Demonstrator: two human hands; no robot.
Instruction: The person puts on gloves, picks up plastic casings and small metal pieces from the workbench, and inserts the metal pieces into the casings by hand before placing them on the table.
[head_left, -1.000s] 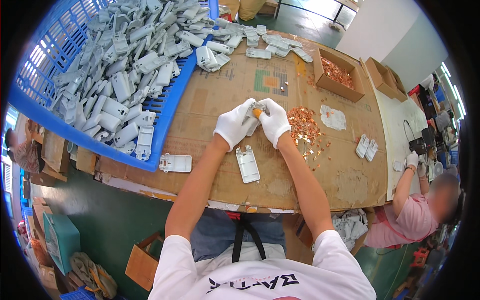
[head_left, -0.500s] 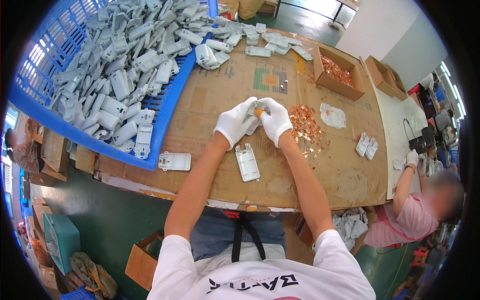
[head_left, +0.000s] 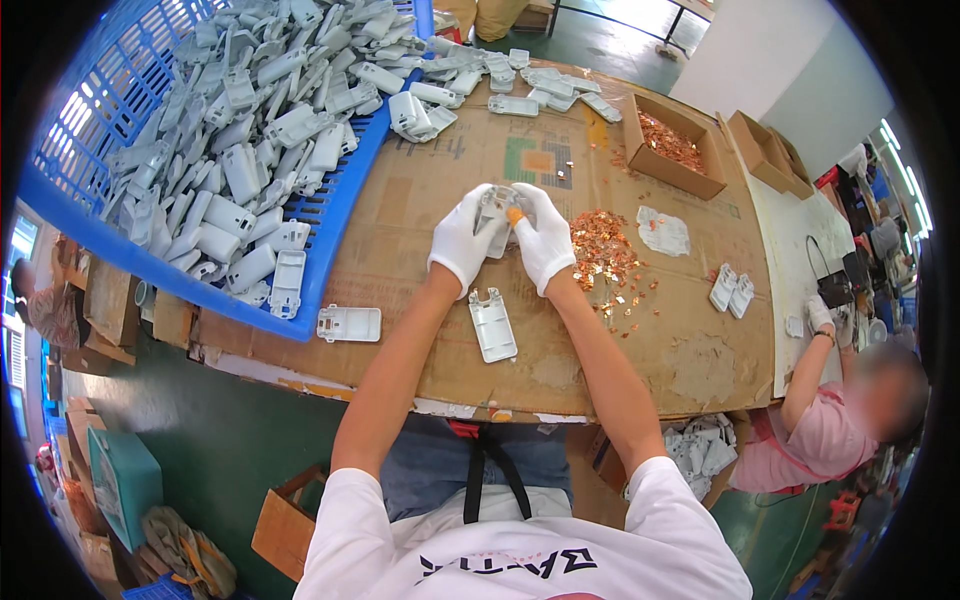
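Observation:
A white plastic housing [head_left: 496,208] with small recesses is held above the cardboard-covered table. My left hand [head_left: 460,242], in a white glove, closes on its left side. On its right side my right hand [head_left: 545,244], gloved too, presses with the thumb, which has an orange tip. Whether a small copper piece sits under that thumb I cannot make out. Another white housing [head_left: 493,326] lies open side up just below my hands. To the right of my right hand spreads a pile of small shiny copper pieces [head_left: 603,243].
A blue basket [head_left: 335,240] heaped with white housings fills the left side. One housing [head_left: 349,323] lies beside it. Cardboard boxes [head_left: 692,181] stand at the far right, one holding copper pieces. Two housings [head_left: 733,291] lie right. A co-worker [head_left: 812,415] in pink sits beyond.
Both hands have shifted slightly left and farther up. The housing between them is tilted so more of its recessed face shows.

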